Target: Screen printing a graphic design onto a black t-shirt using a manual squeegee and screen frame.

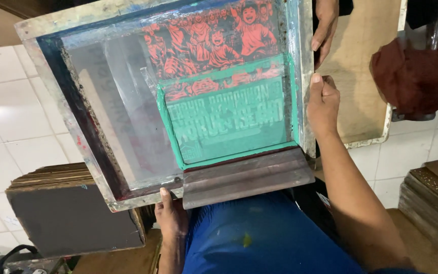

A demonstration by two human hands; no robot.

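Between both hands — screen frame [51,81], tilted

No packages, labels, signs or display screens in view

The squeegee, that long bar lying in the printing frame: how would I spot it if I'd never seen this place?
Find the big metal-edged screen frame held at its near edge by the left hand and at its side by the right hand. Below the green panel on its mesh, along the near edge, lies the squeegee. Unlike the flat mesh, it is a thick, ridged, dark reddish-brown bar.
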